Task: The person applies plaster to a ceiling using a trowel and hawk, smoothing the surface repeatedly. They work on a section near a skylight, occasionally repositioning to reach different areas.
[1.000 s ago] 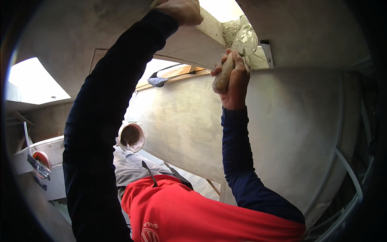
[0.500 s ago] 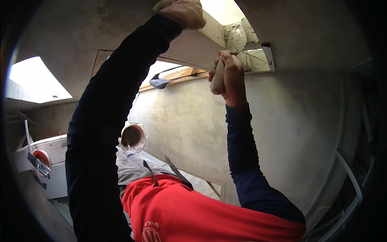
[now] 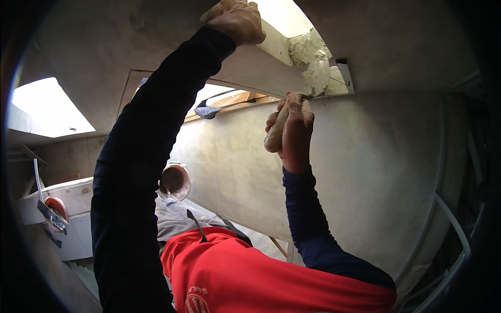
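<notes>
Right hand (image 3: 297, 128) up near the middle of the view, and its fingers are wrapped firmly round the handle of a trowel (image 3: 316, 78)! The pale, smeared blade points up toward a rough patch of plaster (image 3: 304, 48) at the corner of the bright opening (image 3: 282, 14); whether they touch, I can't tell. Just right of the blade sits a whitish strip (image 3: 345, 76), close to the work.

Over at the top edge, the left hand (image 3: 237, 23) has its fingers curled, partly cut off by the frame; what's in them, if anything, I can't tell. And that dark left sleeve (image 3: 141, 151) is the big obstacle, cutting right across the view and hiding part of the second opening (image 3: 206, 96). There, a blue-grey pouch (image 3: 207, 112) hangs on a dark strap by a wooden edge!

Lower down, a pinkish bucket (image 3: 181, 193) shows beside the sleeve, its mouth toward us, above the grey trousers (image 3: 175, 216). Far left, a round red-orange thing (image 3: 59, 207) sits behind a flat grey piece (image 3: 51, 215), well apart from both hands.
</notes>
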